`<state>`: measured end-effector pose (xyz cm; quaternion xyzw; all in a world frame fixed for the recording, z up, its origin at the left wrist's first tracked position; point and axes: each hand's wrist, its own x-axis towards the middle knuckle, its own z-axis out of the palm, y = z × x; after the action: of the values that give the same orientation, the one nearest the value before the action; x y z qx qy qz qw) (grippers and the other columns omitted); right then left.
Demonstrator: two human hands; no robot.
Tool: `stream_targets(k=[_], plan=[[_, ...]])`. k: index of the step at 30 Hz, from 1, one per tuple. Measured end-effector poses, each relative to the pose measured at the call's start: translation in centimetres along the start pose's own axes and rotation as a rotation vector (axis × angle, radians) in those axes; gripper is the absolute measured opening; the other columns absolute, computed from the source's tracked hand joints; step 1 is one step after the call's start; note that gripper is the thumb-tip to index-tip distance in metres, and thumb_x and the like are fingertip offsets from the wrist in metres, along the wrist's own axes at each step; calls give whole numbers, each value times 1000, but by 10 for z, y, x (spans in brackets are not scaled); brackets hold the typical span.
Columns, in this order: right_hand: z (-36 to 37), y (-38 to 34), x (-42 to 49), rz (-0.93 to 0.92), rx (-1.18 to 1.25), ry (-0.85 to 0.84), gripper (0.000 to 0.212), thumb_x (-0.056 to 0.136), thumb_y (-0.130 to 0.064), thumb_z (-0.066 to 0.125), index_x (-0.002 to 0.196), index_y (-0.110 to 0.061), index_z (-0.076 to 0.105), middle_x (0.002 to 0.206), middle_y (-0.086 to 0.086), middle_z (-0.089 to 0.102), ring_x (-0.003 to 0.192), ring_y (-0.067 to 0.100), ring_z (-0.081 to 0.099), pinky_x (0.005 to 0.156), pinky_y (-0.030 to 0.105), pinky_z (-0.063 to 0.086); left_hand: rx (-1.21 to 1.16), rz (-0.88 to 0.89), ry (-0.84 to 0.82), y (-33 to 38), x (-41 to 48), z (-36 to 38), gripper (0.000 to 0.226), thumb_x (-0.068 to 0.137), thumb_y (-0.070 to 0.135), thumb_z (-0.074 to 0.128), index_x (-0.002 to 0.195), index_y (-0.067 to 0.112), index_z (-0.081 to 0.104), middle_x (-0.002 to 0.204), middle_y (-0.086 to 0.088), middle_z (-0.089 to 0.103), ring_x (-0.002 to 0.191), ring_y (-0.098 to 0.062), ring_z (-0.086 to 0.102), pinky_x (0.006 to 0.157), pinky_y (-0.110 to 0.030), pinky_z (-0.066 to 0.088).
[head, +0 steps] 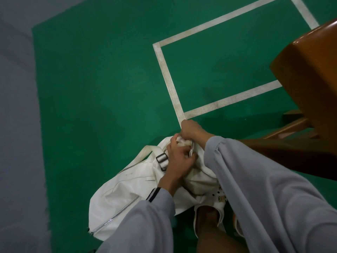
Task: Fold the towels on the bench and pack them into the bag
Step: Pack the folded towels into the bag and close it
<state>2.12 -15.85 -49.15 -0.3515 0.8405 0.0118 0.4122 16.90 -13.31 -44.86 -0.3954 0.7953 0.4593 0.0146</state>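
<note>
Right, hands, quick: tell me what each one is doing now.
Left hand: curled, gripping the near rim of the white bag.
Right hand: curled, gripping the bag's far rim.

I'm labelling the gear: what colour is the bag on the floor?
The bag is plain white; the head view shows it best.

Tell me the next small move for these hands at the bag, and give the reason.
Probably press the towel deeper inside with the left hand while the right hand holds the rim up. Crumpled pale cloth sits bunched right at the mouth of the bag, between both hands gripping its rim, so the zipper likely cannot close over it yet.
</note>
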Motion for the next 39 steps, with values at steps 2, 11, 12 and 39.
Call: stream_targets(k=[2, 11, 12, 39], plan=[[-1, -3, -2, -59, -80, 21, 11, 94, -11, 58, 104, -9, 62, 111, 11, 67, 97, 29, 65, 74, 36, 51, -47, -112, -66, 2, 4, -2, 31, 78, 27, 67, 50, 36, 59, 149, -34, 43, 141, -45, 36, 113, -41, 32], [-18, -1, -4, -313, -293, -66, 13, 93, -4, 57, 105, -5, 63, 99, 13, 61, 84, 29, 62, 75, 38, 57, 293, -174, -305, 15, 21, -7, 55, 71, 50, 40, 89, 9, 74, 120, -23, 58, 112, -42, 47, 91, -42, 37], [-21, -1, -3, -335, -311, -74, 9, 93, -5, 58, 101, -6, 62, 95, 11, 59, 82, 29, 61, 72, 37, 55, 311, -177, -319, 14, 20, -9, 57, 70, 50, 40, 88, 8, 74, 116, -24, 61, 111, -42, 48, 87, -40, 36], [-22, 24, 9, -329, -216, -123, 22, 88, -3, 59, 69, -12, 56, 72, 6, 59, 74, 28, 65, 73, 39, 59, 475, -248, -568, 22, 43, 3, 49, 72, 55, 39, 91, 19, 65, 118, -15, 64, 114, -42, 47, 102, -52, 37]])
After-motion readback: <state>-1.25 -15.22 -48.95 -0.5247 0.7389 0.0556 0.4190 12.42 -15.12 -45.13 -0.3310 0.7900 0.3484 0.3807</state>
